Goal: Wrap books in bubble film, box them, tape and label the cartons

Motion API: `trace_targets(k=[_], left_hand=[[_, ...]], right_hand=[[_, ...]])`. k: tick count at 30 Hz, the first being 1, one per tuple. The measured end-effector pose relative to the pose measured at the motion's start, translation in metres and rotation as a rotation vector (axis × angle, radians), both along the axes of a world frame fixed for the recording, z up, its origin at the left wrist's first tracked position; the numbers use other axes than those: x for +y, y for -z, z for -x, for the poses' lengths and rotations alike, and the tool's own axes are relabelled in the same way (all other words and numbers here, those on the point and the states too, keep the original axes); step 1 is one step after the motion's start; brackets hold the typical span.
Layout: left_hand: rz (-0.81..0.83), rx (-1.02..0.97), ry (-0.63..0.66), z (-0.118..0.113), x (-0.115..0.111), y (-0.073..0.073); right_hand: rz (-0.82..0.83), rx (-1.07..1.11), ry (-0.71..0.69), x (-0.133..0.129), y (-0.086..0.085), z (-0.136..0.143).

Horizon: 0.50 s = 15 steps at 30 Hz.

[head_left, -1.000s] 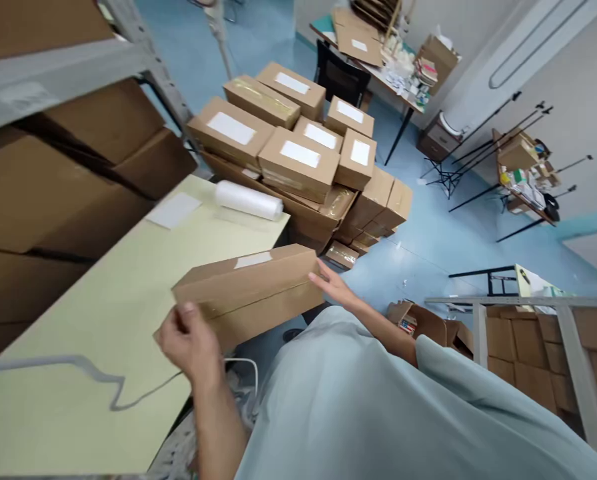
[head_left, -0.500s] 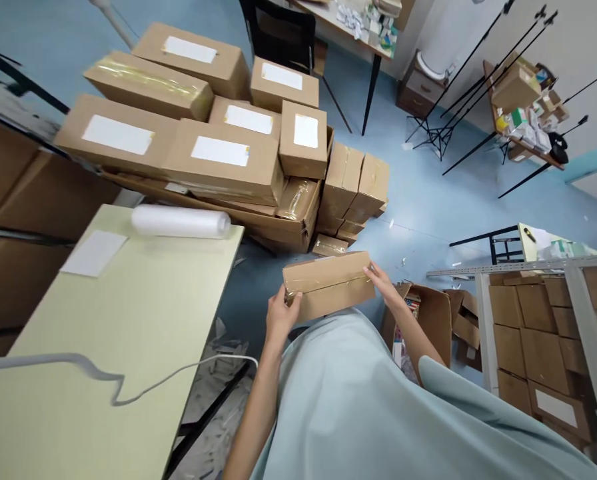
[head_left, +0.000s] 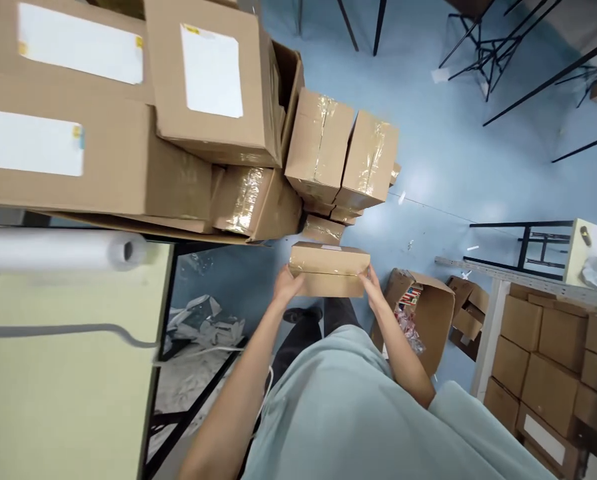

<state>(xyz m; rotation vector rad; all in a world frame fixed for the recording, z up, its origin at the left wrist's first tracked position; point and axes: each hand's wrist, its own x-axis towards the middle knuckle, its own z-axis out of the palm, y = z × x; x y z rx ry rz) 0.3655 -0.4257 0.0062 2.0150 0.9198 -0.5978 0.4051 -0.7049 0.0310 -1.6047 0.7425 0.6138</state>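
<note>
A long cardboard box (head_left: 331,270) with a taped seam is held level in front of my body, above the floor. My left hand (head_left: 287,287) grips its left end, thumb on the near side. At the opposite end, my right hand (head_left: 372,285) is closed on the right edge. Just beyond the held box stand stacked taped cartons (head_left: 323,143) on the floor, with a small low carton (head_left: 323,229) nearest to it. A little part of a white label shows at the held box's far top edge.
Large labelled cartons (head_left: 63,147) fill a big open box at upper left. A pale table (head_left: 68,393) bears a white roll (head_left: 53,250) and a grey cable. To the right are an open carton with colourful packets (head_left: 411,320) and a shelf of boxes (head_left: 548,347).
My view has tilted down and moved closer to the stacked cartons. The held box has turned more level and sits nearer the low carton; both hands keep their grip.
</note>
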Motion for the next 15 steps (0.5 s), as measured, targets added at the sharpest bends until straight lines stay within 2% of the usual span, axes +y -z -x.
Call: trace_targets(k=[3,7,11,15], left_hand=[[0.001,0.072,-0.033,-0.035,0.003,0.037],[-0.009,0.14,-0.041,-0.07,0.005,0.082],[-0.012,0.173,-0.038,-0.098,0.009,0.129],[0.012,0.2,-0.052,-0.116,0.019,0.178]], right_hand=[[-0.023,0.019,0.042,0.003,0.045,-0.021],[-0.044,0.035,0.069,0.009,0.103,-0.046],[-0.035,0.04,0.089,0.015,0.158,-0.062],[-0.01,0.073,0.107,0.02,0.208,-0.072]])
